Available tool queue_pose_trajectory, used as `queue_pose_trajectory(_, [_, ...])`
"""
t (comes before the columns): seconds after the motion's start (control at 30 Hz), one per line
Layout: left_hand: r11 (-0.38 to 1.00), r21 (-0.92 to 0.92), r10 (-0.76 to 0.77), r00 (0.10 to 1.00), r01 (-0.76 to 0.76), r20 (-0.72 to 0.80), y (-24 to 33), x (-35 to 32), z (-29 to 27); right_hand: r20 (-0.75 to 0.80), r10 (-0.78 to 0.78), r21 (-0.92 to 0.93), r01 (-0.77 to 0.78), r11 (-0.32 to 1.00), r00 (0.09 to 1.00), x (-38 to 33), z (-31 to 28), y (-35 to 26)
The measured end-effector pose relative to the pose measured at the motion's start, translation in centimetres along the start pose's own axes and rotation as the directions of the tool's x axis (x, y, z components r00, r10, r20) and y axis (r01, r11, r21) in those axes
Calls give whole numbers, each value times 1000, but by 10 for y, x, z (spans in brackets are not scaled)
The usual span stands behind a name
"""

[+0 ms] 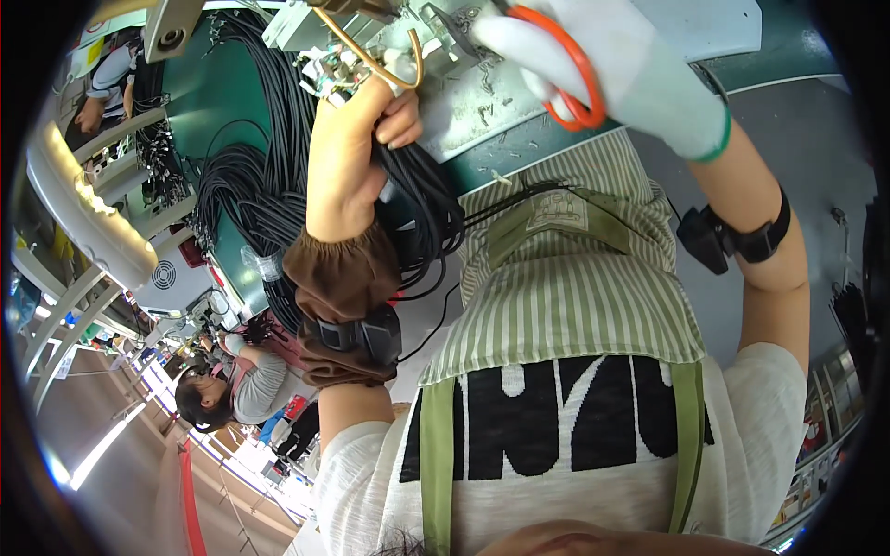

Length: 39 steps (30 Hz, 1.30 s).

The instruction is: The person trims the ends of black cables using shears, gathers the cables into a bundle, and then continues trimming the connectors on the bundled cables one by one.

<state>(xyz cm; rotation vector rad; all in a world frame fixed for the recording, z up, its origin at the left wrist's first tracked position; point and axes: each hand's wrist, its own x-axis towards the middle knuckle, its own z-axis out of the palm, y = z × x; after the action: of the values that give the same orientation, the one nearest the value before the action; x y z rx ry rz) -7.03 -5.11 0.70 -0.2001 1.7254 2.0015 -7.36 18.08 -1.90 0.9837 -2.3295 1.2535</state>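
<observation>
Gripping one bundle of black cables, left hand curls bare fingers round it; strands, too many to count, hang below the fist; probably light, bendy, smooth; best held under the fragile-looking tips above the thumb; right hand, gloved, clasps one red-handled tool rightward; one larger cable heap lies leftward.

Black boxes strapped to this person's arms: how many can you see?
2: one box over the brown sleeve on the left arm, another box on the bare right arm.
</observation>
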Motion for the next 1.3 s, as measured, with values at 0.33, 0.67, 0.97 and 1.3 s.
queue_pose_trajectory(0.33, [984,178,6,994,-25,109,9,10,1,267,-56,328,-36,944,962,24,2,12])
queue_pose_trajectory(0.67, [924,359,128,991,-133,37,7,2,5,116,-99,106,87,991,988,28,3,10])
queue_pose_trajectory(0.97, [924,348,155,987,-158,37,7,-3,10,79,-377,-220,384,897,923,23,-2,4])
queue_pose_trajectory(1.3, [956,278,99,995,-90,-19,4,2,12,490,303,599,-568,564,817,28,0,8])
